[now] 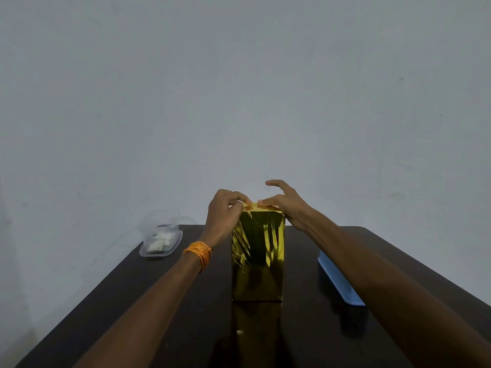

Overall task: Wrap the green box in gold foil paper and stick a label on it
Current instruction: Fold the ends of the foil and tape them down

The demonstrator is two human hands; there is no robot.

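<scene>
Box (258, 257) upright on tabletop (132, 293), L hand (223, 213) & R hand (285, 205) fingers pinching foil (252, 207) folds at its top.

Dark glossy table (132, 301) carrying three things: foil-wrapped box (257, 258) standing upright at centre, clear plastic container (160, 239) sitting far left, blue tray (338, 281) lying at right, all well apart.

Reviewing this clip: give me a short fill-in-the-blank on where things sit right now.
1. The box standing upright on the table is covered in ____ foil.
2. Both hands, left hand and right hand, work at the box's ____ end.
3. The clear container sits to the box's ____.

Missing words: gold; top; left
</scene>
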